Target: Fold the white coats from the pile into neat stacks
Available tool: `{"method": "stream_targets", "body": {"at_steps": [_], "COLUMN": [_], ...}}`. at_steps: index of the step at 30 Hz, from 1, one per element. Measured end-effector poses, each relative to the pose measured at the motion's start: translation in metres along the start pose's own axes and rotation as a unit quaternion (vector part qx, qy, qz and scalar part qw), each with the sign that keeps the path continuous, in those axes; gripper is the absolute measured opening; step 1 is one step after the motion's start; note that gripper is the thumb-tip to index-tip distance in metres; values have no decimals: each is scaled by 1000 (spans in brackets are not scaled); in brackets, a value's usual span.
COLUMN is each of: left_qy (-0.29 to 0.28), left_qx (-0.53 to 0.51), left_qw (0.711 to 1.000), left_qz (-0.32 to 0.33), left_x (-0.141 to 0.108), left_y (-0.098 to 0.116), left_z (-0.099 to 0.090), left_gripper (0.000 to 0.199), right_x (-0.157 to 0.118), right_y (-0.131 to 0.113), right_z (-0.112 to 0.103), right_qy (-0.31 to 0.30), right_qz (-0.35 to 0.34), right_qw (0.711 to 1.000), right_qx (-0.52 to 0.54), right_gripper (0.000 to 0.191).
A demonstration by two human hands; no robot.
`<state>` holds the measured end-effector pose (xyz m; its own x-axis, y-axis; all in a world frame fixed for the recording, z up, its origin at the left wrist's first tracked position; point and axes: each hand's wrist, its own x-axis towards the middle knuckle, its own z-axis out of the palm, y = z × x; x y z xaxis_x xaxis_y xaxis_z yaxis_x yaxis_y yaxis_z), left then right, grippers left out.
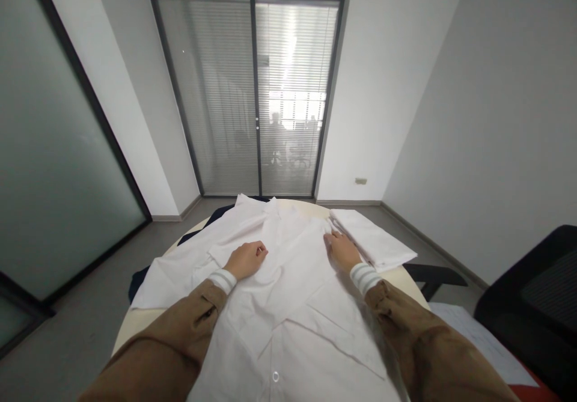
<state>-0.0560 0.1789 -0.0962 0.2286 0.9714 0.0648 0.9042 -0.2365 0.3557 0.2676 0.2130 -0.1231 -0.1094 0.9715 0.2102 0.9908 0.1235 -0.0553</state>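
Note:
A white button-up shirt [288, 270] lies spread over a round cream table, its collar end away from me and a button showing near my body. The left-side sleeve reaches outward, while fabric on the right is folded across the front. Above the middle of the shirt, my left hand [247, 259] is curled, thumb and forefinger together, with no cloth visible between them. My right hand [342, 250] grips the shirt's right edge near the shoulder; its fingertips are partly hidden. Just beyond it lies a folded white garment [372, 238].
Dark blue cloth [137, 283] shows under the shirt at the table's left edge. A black chair [536, 288] stands at right, near papers [478, 336] on a red surface. Glass doors with blinds [252, 95] are behind the table [124, 330].

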Motion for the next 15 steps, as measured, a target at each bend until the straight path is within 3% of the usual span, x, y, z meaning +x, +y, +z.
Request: {"method": "stream_targets", "body": {"at_steps": [3,7,12,15], "left_qy": [-44,-179,-338,-356], "left_qx": [-7,-16,-62,-37], "left_qw": [999,982,935,922], "left_qz": [9,54,-93,-149], "left_x": [-7,-21,-41,-50], "left_y": [-14,-30,-41,-50], "left_z": [-11,-27,-48,-61], "left_gripper": [34,34,37,33], "right_x": [-10,-26,-45,-51], "right_y": [-11,-31,-42,-42], "right_z": [-1,-5,-8,-9], "right_qy": [-2,19,-123,-170], "right_qz": [-5,-53,-115,-122], "right_qw": [999,998,985,977], "right_qx": [-49,-36,31,31], "right_gripper": [40,42,64,69]}}
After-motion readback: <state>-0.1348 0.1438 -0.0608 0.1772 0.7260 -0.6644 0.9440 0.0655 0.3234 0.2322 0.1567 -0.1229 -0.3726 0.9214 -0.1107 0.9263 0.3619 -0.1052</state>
